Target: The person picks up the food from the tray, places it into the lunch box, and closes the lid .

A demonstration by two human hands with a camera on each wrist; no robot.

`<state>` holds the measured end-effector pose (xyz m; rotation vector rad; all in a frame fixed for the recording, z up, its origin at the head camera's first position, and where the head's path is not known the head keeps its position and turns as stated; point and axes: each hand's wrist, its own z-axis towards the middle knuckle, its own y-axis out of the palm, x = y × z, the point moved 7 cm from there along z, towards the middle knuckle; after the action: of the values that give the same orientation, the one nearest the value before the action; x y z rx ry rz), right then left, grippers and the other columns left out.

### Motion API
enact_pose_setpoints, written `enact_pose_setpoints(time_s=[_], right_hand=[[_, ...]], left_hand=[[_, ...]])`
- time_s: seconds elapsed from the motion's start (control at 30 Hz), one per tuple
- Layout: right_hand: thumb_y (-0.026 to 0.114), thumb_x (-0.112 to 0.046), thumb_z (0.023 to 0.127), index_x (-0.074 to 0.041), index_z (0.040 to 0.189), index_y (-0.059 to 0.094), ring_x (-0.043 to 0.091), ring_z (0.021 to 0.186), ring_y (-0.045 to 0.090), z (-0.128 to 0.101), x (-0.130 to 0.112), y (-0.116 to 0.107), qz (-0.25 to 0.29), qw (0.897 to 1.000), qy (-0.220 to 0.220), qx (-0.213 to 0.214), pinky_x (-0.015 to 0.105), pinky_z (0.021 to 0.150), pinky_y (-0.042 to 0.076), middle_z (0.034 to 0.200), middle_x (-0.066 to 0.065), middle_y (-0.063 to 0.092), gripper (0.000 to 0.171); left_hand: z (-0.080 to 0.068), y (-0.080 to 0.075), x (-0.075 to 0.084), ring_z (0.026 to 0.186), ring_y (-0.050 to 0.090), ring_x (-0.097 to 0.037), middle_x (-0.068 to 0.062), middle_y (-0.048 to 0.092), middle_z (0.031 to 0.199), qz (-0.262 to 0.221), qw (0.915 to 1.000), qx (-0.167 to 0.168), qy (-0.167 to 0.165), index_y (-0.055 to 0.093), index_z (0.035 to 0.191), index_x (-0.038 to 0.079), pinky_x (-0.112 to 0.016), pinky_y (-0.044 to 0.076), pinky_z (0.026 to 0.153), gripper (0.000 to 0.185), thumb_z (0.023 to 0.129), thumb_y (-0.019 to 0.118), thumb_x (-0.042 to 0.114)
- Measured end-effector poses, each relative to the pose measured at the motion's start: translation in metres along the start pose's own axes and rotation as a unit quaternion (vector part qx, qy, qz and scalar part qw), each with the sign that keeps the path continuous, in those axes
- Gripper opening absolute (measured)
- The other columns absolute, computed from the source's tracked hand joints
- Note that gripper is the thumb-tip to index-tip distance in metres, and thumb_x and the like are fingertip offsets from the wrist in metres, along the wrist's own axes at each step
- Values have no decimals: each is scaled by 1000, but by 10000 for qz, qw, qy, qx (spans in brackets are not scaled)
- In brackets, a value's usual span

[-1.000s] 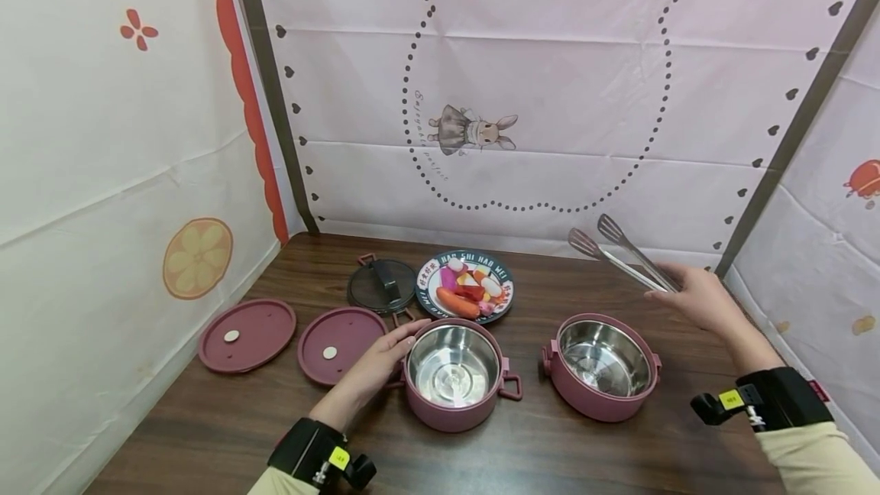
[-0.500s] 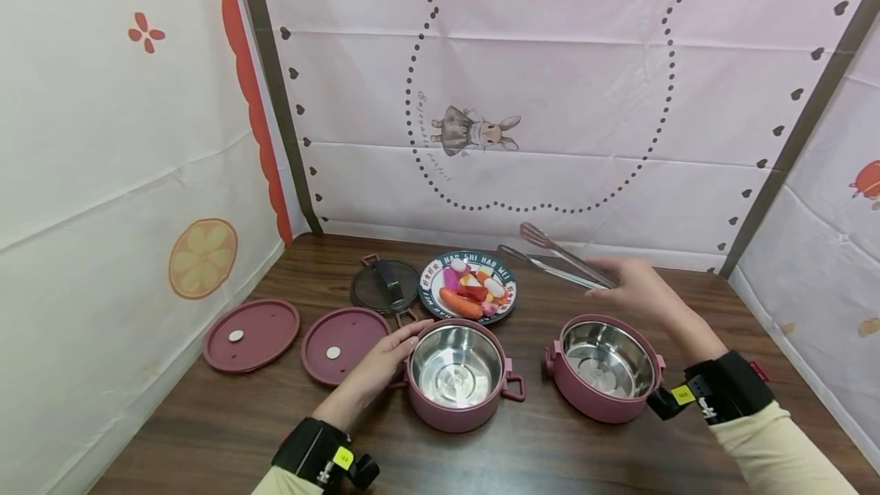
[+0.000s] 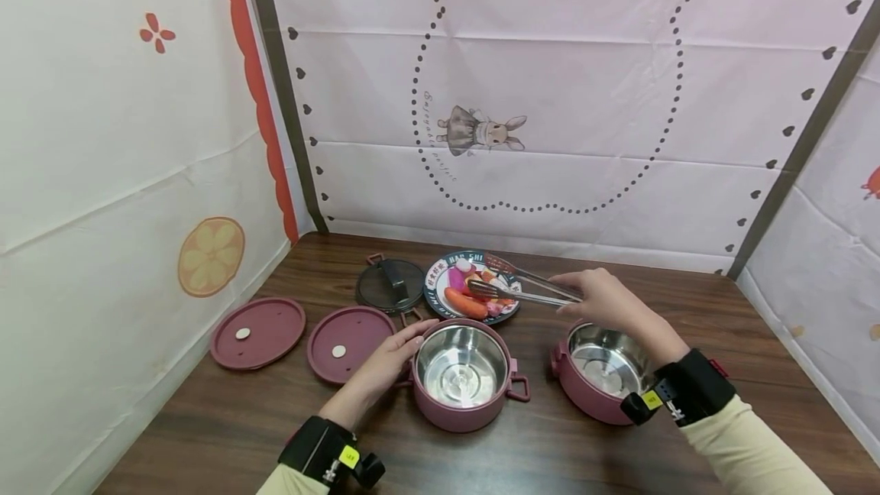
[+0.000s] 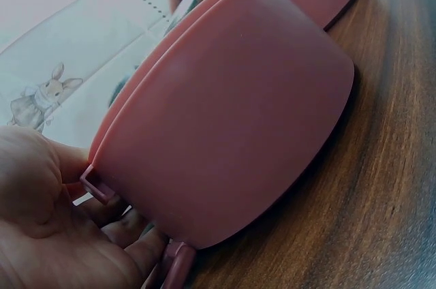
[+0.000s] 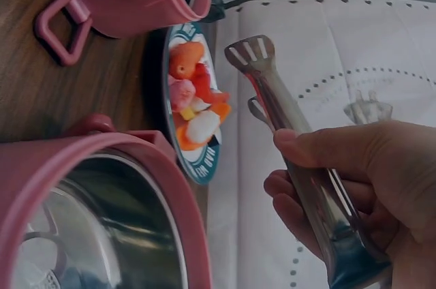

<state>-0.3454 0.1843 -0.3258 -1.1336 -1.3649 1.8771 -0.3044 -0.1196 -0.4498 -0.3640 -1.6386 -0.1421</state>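
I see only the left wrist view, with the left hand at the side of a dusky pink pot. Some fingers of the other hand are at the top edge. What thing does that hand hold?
Observer: The right hand holds metal tongs, their ends spread apart.
Operator: Thank you. From my low angle I also cannot know: is the pot beside the left hand covered with a lid?
Observer: No, the head view shows this pot uncovered, with its shiny metal interior visible.

Tongs (image 5: 283,105) shiny metal; pots (image 3: 462,420) smooth matt plastic w/ polished metal liners (image 3: 461,382); tbl (image 3: 502,468) wood-grain, semi-gloss
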Motion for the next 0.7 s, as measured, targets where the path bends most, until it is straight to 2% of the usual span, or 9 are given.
enact_pose_setpoints(time_s=[0.27,0.47,0.53,0.7], right_hand=[[75,-16,88,-2,130,65,13,77,61,6,1,14,-300,9990,222,-262,31,66,46,109,16,74,46],[76,-16,87,-2,125,68,18,84,66,9,0,21,-486,9983,153,-268,35,68,50,110,16,74,41],[76,-16,87,-4,124,69,18,86,67,11,-1,23,-562,9980,159,-257,35,68,51,109,15,74,40],[75,-16,88,-6,124,70,14,76,61,11,-3,24,-636,9975,208,-228,31,65,46,108,13,74,38]], left_hand=[[1,1,0,137,48,-32,-17,41,156,24,10000,-58,66,43,151,11,-42,44,108,44,108,36,17],[1,1,0,133,52,-29,-19,42,156,31,9997,-123,188,42,151,10,-33,47,101,44,108,36,17],[0,1,1,133,52,-29,-19,42,156,21,9997,-125,189,42,151,9,-33,47,100,44,108,36,17],[-2,1,3,134,51,-31,-18,42,156,27,9999,-75,131,43,151,10,-37,47,104,44,108,36,18]])
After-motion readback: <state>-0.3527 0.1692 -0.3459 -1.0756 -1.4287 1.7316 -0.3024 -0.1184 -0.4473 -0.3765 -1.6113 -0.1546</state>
